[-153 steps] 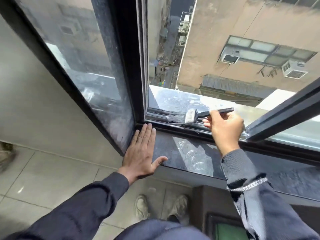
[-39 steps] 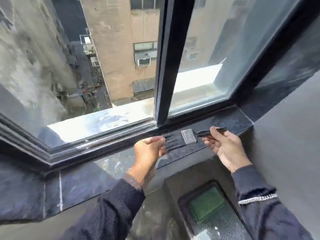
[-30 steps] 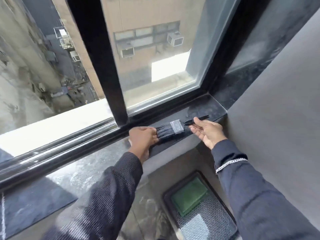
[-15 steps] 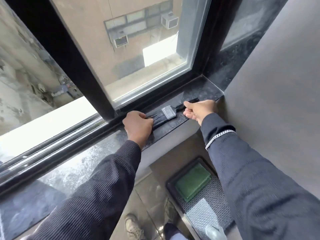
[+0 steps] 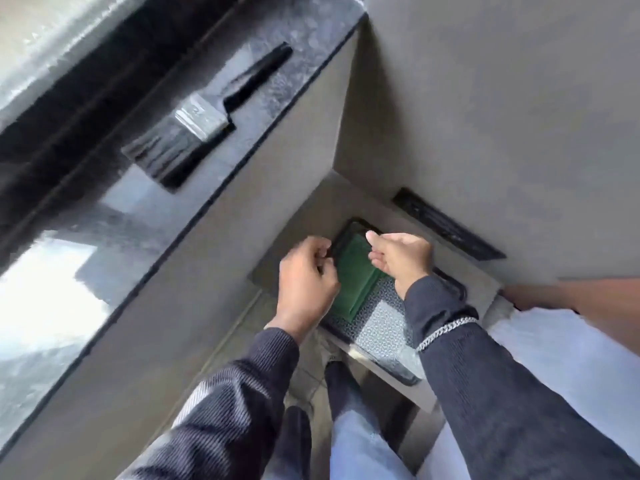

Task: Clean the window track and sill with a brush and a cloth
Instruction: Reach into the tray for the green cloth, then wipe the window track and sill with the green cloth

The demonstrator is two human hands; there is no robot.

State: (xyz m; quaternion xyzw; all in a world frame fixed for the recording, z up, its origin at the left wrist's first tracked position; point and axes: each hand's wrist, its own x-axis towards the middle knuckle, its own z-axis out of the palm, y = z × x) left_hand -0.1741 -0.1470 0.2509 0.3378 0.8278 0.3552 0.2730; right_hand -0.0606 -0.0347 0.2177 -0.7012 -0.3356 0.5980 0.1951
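Observation:
A black brush [image 5: 204, 116] with a metal ferrule lies flat on the dark stone sill [image 5: 311, 36], bristles toward the lower left, beside the black window track [image 5: 86, 109]. No hand touches it. Below the sill, my left hand [image 5: 304, 285] hangs with fingers curled and nothing visible in it. My right hand [image 5: 401, 258] is loosely open, empty. Both hover over a green folded cloth [image 5: 356, 278] that lies in a black tray [image 5: 381, 330].
A grey wall [image 5: 485, 98] rises at the right, with a black vent slot [image 5: 446, 223] low in it. The tray sits on a low ledge in the corner. My legs and a shoe [image 5: 332, 351] are on the tiled floor below. Someone's arm [image 5: 588, 306] enters at right.
Both hands have let go of the brush, which now rests on the sill, and have dropped down to just above the green cloth in the tray. The view has tilted downward.

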